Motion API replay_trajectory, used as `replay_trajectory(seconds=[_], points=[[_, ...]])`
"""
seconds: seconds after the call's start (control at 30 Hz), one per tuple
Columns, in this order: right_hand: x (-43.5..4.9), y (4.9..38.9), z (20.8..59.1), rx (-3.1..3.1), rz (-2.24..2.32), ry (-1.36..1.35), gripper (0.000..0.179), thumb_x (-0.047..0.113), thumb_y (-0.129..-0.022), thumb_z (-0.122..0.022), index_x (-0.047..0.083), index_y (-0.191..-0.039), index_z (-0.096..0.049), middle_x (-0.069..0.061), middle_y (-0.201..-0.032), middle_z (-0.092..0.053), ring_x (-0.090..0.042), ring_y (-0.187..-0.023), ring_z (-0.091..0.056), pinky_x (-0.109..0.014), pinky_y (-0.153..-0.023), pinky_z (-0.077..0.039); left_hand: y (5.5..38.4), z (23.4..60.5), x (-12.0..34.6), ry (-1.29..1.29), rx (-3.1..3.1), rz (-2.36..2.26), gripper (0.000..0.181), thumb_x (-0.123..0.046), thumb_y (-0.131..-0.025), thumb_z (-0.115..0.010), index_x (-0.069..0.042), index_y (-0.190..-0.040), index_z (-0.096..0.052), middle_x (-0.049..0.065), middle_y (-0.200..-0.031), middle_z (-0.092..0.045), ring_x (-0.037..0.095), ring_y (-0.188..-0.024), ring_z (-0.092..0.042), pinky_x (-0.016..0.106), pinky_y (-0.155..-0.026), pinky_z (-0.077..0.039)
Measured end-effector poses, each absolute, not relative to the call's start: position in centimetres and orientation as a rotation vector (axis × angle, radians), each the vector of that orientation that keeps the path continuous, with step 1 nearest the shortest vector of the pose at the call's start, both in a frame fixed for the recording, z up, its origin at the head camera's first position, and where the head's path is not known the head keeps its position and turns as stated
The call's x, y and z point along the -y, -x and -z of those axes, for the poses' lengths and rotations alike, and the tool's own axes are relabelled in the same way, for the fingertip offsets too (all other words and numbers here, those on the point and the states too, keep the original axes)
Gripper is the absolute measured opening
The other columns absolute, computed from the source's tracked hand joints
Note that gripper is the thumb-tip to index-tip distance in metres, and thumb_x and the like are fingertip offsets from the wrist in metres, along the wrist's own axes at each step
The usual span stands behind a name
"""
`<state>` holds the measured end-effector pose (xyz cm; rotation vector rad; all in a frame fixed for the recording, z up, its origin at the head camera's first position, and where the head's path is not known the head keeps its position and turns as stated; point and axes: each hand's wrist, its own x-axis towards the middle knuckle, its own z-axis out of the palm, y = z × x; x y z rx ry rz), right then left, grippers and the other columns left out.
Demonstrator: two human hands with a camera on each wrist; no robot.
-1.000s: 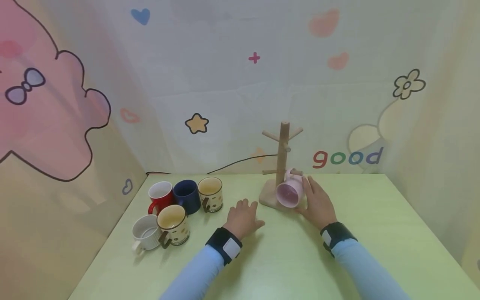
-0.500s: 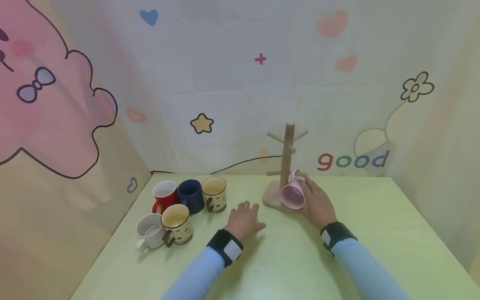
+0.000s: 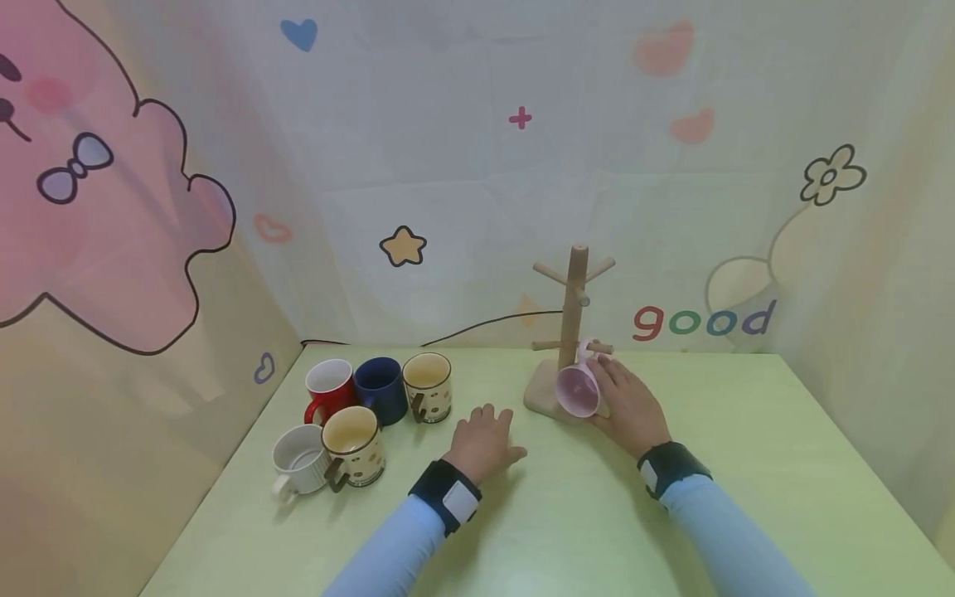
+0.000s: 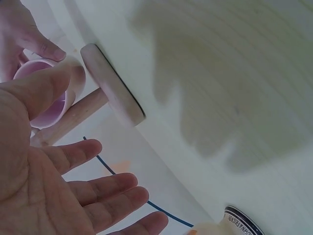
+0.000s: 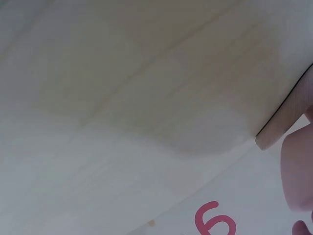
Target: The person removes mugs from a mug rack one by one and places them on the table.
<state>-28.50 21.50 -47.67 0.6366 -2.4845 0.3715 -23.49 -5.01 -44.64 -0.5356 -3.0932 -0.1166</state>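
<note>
The pink mug lies on its side at the wooden mug tree, its mouth facing me. Its handle is up at the lower right peg; whether the peg passes through it, I cannot tell. My right hand holds the mug from the right, fingers near the handle and thumb low. The left wrist view also shows the mug, partly behind the left thumb. My left hand hovers over the table, fingers spread, holding nothing. At the right wrist view's edge, the mug is only partly visible.
On the left of the table stand a red mug, a navy mug, a ribbed white mug and two cream patterned mugs. Cloth walls enclose the back and sides. Other pegs on the tree hold nothing.
The view has shifted slightly. The pink mug has turned and moved a little left against the tree, and the right fingers have moved up near its handle. My left hand has hardly moved.
</note>
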Motion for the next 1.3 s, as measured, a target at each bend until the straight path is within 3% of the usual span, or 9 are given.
replay_trajectory(seconds=[1.3], points=[[-21.8, 25.8, 47.1, 2.418, -0.452, -0.504, 0.100, 0.021, -0.061, -0.097, -0.002, -0.141, -0.042, -0.026, -0.138, -0.050, -0.044, -0.125, -0.050, -0.058, -0.098, -0.043, 23.0, 44.4, 5.0, 0.511, 3.127, 0.161, 0.063, -0.053, -0.089, -0.069, -0.011, -0.133, -0.056, 0.016, -0.121, -0.057, 0.032, -0.112, -0.055, 0.048, -0.088, -0.049]])
